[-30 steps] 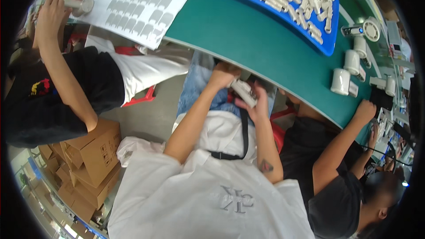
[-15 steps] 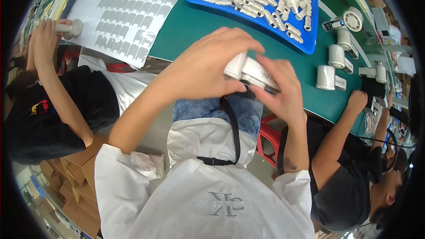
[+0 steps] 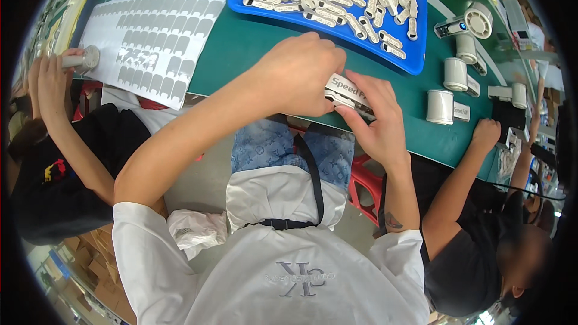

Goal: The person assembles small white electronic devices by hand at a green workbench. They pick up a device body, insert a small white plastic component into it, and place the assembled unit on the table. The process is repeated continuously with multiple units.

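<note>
Over the near edge of the green table I hold a white handheld fan (image 3: 348, 89) with dark lettering on its side. My left hand (image 3: 307, 72) is closed around one end of it, its fingers curled over and hiding that part. My right hand (image 3: 380, 114) grips the other end, thumb on the near side and fingers along the far side. Beyond my hands lies a blue tray (image 3: 416, 51) filled with many small white parts (image 3: 337, 0) that have dark ends.
Left of the tray lies a sheet of grey labels (image 3: 162, 24). More white fans (image 3: 441, 107) are lined up on the right. A person on the left holds a white fan (image 3: 90, 58); another person's hand (image 3: 485, 134) rests at the right table edge. A red stool (image 3: 364, 186) stands below.
The fan has turned in my hands, so its lettered side now shows. My left hand has rolled over with its knuckles up, and its forearm swung outward. My view has shifted slightly.
</note>
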Available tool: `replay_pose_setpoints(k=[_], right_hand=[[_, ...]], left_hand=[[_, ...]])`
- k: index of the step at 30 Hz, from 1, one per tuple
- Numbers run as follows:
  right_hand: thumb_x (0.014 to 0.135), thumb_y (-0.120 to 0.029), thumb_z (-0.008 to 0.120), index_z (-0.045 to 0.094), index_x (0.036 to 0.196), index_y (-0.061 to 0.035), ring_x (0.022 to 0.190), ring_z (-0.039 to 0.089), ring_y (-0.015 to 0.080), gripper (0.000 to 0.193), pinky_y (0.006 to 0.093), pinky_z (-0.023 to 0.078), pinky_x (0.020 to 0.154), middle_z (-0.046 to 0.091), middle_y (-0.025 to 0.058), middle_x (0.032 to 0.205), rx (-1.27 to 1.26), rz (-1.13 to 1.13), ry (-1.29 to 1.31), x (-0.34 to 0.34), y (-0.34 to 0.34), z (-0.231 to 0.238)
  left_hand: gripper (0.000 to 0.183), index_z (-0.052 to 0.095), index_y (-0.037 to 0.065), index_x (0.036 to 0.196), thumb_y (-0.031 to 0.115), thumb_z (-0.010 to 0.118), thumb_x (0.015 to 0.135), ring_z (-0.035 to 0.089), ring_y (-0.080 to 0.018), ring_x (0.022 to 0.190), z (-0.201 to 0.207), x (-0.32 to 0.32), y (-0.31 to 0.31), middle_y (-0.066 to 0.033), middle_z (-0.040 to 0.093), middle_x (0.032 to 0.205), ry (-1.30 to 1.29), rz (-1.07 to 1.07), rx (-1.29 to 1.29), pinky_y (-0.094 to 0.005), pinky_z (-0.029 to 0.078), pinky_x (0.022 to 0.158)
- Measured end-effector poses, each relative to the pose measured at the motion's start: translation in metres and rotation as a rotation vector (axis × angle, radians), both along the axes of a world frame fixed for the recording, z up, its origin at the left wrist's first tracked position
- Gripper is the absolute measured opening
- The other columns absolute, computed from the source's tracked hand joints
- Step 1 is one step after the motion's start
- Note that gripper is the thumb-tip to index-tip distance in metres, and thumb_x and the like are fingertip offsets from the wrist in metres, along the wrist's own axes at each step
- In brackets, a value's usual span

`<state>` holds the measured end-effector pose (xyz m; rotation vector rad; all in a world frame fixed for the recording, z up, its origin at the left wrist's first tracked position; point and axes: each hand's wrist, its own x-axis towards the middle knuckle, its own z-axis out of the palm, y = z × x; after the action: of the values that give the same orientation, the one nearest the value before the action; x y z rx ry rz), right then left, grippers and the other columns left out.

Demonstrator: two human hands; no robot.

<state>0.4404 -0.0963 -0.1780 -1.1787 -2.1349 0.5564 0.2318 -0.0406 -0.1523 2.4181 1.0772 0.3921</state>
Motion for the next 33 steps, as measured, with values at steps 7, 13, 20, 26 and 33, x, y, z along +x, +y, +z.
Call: replay_pose_setpoints(k=[7, 13, 20, 26, 33], right_hand=[[0.081, -0.011, 0.076, 0.057, 0.134, 0.0023, 0.101, 0.055, 0.0338, 0.058, 0.041, 0.047, 0.087, 0.06, 0.0154, 0.119, -0.079, 0.011, 0.016, -0.001, 0.002, 0.0], [0.081, -0.011, 0.076, 0.056, 0.134, 0.0043, 0.097, 0.054, 0.0343, 0.059, 0.042, 0.048, 0.085, 0.059, 0.0171, 0.118, -0.094, -0.004, 0.002, -0.003, -0.001, 0.003], [0.082, -0.012, 0.075, 0.058, 0.133, 0.0021, 0.097, 0.054, 0.0336, 0.056, 0.0416, 0.048, 0.085, 0.059, 0.0161, 0.118, -0.13, -0.056, 0.013, -0.006, -0.004, 0.005], [0.084, -0.013, 0.074, 0.058, 0.133, -0.0003, 0.101, 0.055, 0.0347, 0.054, 0.0419, 0.047, 0.089, 0.059, 0.0156, 0.121, -0.195, -0.053, 0.056, -0.004, -0.006, 0.007], [0.091, -0.008, 0.068, 0.05, 0.141, 0.0, 0.116, 0.057, 0.0265, 0.054, 0.0364, 0.044, 0.1, 0.061, 0.0149, 0.128, -0.401, -0.063, 0.416, -0.004, -0.001, 0.018]], left_hand=[[0.04, 0.072, 0.001, 0.094, 0.022, 0.084, 0.063, 0.064, -0.0315, 0.091, 0.012, 0.001, 0.012, -0.0129, 0.065, 0.089, 0.153, -0.051, -0.101, -0.0416, 0.051, 0.082], [0.039, 0.072, 0.0, 0.093, 0.02, 0.083, 0.062, 0.063, -0.032, 0.086, 0.014, 0.004, 0.008, -0.0127, 0.065, 0.089, 0.137, -0.006, -0.116, -0.0411, 0.051, 0.079], [0.039, 0.073, 0.0, 0.093, 0.02, 0.082, 0.061, 0.062, -0.0337, 0.085, 0.017, 0.006, 0.015, -0.013, 0.066, 0.088, 0.139, -0.018, -0.132, -0.0423, 0.051, 0.078], [0.041, 0.074, 0.002, 0.095, 0.022, 0.084, 0.061, 0.063, -0.0342, 0.089, 0.015, 0.004, 0.009, -0.0136, 0.067, 0.092, 0.142, -0.015, -0.13, -0.0426, 0.051, 0.081], [0.06, 0.064, 0.001, 0.122, 0.023, 0.085, 0.071, 0.062, -0.0339, 0.111, 0.04, -0.021, 0.006, -0.0192, 0.064, 0.118, -0.451, 0.085, 0.134, -0.0402, 0.049, 0.097]])
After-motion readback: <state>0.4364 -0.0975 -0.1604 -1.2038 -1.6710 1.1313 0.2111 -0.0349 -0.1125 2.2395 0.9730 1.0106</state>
